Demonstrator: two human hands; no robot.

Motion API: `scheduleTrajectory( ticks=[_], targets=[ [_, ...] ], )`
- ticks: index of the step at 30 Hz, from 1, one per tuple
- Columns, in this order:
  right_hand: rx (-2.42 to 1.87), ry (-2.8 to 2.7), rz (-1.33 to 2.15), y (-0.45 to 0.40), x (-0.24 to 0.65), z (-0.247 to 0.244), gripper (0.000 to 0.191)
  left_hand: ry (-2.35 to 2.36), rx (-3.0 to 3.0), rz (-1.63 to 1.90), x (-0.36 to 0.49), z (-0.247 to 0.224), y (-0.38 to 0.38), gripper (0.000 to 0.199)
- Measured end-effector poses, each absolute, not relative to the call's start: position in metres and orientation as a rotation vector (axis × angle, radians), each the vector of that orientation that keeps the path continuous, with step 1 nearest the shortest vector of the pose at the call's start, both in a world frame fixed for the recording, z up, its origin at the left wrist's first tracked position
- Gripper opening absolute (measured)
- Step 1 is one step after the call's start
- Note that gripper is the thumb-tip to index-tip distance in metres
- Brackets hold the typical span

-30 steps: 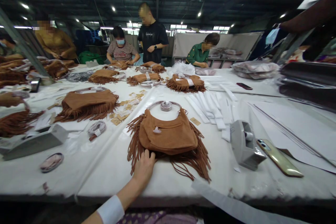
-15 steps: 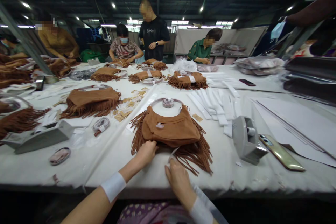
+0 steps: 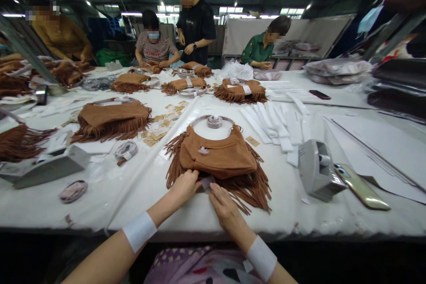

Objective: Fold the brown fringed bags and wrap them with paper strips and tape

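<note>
A brown fringed handbag (image 3: 218,155) lies on the white-covered table in front of me, its handle curving away. At its lower left edge is my left hand (image 3: 184,186), fingers closed on the fringe. My right hand (image 3: 226,206) is just to the right, fingers together at a small translucent strip (image 3: 207,183) below the bag's bottom edge. The strip lies between the two hands; its ends are partly hidden. A coiled, wrapped strap (image 3: 214,121) rests inside the handle's loop. White bands circle both my wrists.
A grey tape dispenser (image 3: 317,171) and a phone (image 3: 362,188) sit to the right, below white foam strips (image 3: 266,124). Another dispenser (image 3: 53,166), a coiled strap (image 3: 126,151) and fringed bags (image 3: 111,117) lie left. Several people stand or sit across the table.
My right hand has moved up to the bag's lower edge, beside my left hand. The strip, earlier raised from the right fingers, now lies flatter between both hands. The view has shifted slightly.
</note>
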State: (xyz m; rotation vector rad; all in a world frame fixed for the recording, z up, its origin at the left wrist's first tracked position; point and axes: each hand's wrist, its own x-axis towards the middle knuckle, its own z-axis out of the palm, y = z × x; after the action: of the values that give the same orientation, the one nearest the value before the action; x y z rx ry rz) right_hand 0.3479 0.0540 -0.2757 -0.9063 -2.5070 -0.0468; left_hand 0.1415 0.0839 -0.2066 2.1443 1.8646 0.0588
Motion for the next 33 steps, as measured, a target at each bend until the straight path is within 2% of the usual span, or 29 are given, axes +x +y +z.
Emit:
scheduleTrajectory(
  ticks=[3, 6, 12, 22, 26, 33],
  targets=[
    [-0.918, -2.586, -0.018, 0.057, 0.349, -0.277, 0.053, 1.956, 2.137, 0.002, 0.146, -0.220, 0.071, 0.036],
    [-0.933, -2.634, 0.018, 0.056, 0.352, -0.278, 0.055, 2.093, 2.131, -0.089, 0.152, -0.231, 0.064, 0.026],
    [-0.939, -2.669, 0.018, 0.056, 0.347, -0.271, 0.047, 2.149, 2.123, -0.144, 0.147, -0.237, 0.072, 0.036],
    [-0.992, -2.676, 0.032, 0.051, 0.339, -0.268, 0.042, 1.961, 2.070, 0.000, 0.122, -0.214, 0.106, 0.029],
    [-1.120, -2.682, 0.137, 0.038, 0.334, -0.259, 0.056, 1.907, 2.048, 0.089, 0.118, -0.199, 0.118, 0.030],
    [-1.228, -2.677, 0.243, 0.019, 0.313, -0.253, 0.060, 1.850, 2.017, 0.177, 0.111, -0.191, 0.130, 0.033]
  ],
)
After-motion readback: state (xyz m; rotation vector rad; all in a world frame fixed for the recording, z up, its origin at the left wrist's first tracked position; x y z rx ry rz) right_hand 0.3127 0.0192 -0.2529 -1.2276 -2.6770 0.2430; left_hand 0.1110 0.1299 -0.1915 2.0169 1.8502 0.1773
